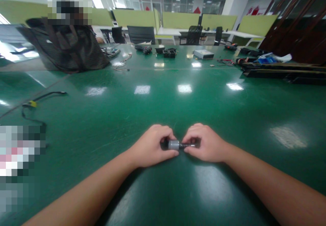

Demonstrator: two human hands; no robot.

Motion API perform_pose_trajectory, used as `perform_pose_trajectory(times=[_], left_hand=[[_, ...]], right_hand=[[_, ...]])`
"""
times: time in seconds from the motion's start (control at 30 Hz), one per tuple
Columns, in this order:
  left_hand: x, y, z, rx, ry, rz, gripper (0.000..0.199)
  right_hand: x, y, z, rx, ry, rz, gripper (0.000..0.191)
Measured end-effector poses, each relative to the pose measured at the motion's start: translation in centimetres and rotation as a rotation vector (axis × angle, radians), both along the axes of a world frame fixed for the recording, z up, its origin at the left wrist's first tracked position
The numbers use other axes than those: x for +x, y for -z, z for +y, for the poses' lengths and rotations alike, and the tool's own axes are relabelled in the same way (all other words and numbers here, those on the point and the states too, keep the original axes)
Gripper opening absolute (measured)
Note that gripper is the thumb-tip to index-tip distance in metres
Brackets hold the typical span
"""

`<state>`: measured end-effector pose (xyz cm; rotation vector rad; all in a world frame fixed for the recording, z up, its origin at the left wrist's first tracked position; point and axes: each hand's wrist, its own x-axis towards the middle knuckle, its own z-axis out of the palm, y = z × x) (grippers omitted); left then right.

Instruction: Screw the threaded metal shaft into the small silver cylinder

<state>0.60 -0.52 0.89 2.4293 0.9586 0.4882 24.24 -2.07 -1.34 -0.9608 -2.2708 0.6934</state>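
Note:
A small dark cylinder with a grey band lies sideways, just above or on the green table; I cannot tell which. From its right end runs a thin dark shaft, ribbed or threaded, with a shiny part near the tip. My left hand is closed round the thick end, thumb below and fingers above. Thumb and fingertips of my right hand pinch the thin shaft. Both grips partly hide the piece, so its exact kind is unclear.
A dark bag stands at the far left, a person behind it. A black cable lies on the left. Along the back are a silver box, black parts and red-black leads. Long black bars lie far right.

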Motion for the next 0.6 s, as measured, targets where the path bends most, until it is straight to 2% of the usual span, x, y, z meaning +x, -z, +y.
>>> perform_pose_trajectory(times=[0.33,0.6], left_hand=[[-0.1,0.1,0.0,0.013,0.007,-0.003,0.022],[-0.1,0.1,0.0,-0.002,0.026,-0.019,0.022]], right_hand=[[0.1,0.1,0.0,0.012,0.033,-0.064,0.012],[1.4,-0.2,0.6,-0.026,-0.026,-0.099,0.010]])
